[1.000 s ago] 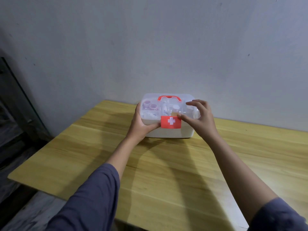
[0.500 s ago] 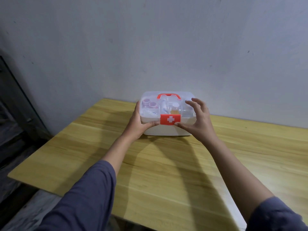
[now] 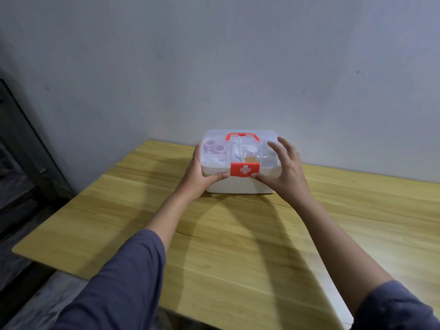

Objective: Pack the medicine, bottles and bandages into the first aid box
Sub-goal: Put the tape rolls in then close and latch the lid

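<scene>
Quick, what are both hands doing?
Left hand: grips the first aid box by its left end.
Right hand: open, fingers spread over the lid, thumb beside the red latch.

**Plastic box on a smooth wood-grain top**

The first aid box has a white, opaque plastic base, smooth with a dull sheen; its lid is clear, faintly frosted plastic, glossy enough to catch soft highlights; the latch and the handle are red plastic, smooth and nearly matt; the rolls seen through the lid are of a material that cannot be told; the table is wood or wood-grain laminate, smooth, with a low satin shine; the wall is painted plaster, matt, slightly uneven and flecked with small marks; the left sleeve and the right sleeve are soft, matt cloth.
</scene>
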Demonstrator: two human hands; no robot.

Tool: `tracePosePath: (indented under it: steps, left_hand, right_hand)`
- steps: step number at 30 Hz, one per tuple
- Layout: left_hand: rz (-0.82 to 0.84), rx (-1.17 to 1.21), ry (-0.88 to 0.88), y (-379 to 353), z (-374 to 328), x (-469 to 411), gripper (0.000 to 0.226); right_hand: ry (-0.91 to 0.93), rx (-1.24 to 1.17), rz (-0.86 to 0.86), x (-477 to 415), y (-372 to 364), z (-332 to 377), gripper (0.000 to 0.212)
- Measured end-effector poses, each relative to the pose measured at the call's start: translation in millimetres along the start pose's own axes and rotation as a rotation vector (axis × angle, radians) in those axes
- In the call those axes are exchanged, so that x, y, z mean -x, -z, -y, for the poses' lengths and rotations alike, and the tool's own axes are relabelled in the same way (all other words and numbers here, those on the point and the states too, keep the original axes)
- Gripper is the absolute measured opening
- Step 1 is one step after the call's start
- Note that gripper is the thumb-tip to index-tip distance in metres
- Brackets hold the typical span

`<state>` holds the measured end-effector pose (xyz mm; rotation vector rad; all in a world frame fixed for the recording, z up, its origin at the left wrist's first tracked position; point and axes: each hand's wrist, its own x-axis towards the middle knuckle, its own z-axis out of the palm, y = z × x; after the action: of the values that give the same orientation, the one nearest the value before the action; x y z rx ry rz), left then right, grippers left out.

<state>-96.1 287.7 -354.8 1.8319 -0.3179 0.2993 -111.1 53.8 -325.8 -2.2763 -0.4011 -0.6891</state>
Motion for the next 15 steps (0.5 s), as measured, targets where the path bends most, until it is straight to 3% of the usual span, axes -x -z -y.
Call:
tracePosePath:
  steps: [4,8,15]
  left_hand:
    - [0.005,0.014,0.045,1,9,3,0.102]
    - [0.007,0.031,0.067,0,15,6,0.101]
    - [0.050,0.089,0.156,-20,34,27,0.099]
  right_hand:
    - [-0.205,-0.122,0.041,7,-4,-1,0.107]
    - [-0.307,-0.276,0.022,14,-9,-2,0.105]
    - [-0.379,-0.278,-0.005,49,-13,-16,0.103]
